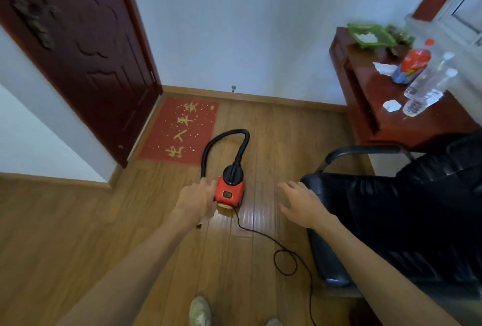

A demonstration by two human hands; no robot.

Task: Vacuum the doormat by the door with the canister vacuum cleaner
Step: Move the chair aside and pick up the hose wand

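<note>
Shoes [200,310] at the bottom edge: we're standing just short of the canister vacuum [229,194], which sits on the wood floor [78,234]. All positions below are relative to the canister.

- Far left and beyond it: the door [78,51].
- Beyond-left: the doormat [180,131], flush against the foot of the door, near the canister but not touching it. Pale specks are scattered over its whole face, so we judge nothing is cleaned yet.
- Just left: our left hand [194,199], fingers curled round the free end of the hose [224,140]. The nozzle tip is mostly hidden under the hand.
- The hose rises from the canister top, loops toward the mat and drops back to that hand. It isn't on the mat.
- Near side, running right: the cord [284,255], with one loose loop. The plug is out of view, so we can't tell whether it has power.
- Right, apart from it: our right hand [300,200], fingers spread, holding nothing, by the front edge of the black chair [391,221].
- Far right: the surface [378,117] with bottles [427,85].

Status: both hands at setup stage. Left to do: nozzle onto the mat, power on, cover the full mat.
</note>
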